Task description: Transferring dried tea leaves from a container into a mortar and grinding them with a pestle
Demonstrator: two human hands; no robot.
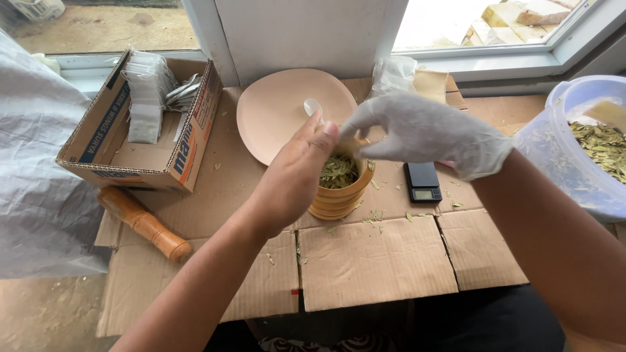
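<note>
A wooden mortar (340,189) stands on the flattened cardboard (372,261), just in front of a pale plate (274,114). It is already part-filled with dried green leaves (337,173); more leaves remain in the plastic tub (574,169) at the right edge, so filling is judged incomplete. The bare left hand (293,173) is closed round a small white spoon (313,107) above the rim. The gloved right hand (424,133) is pinched over the mortar; what it grips, if anything, cannot be told. The pestle (143,225) lies unused, well apart. A pocket scale (422,182) lies beside the mortar, its reading illegible. The tub is cut off by the frame.
</note>
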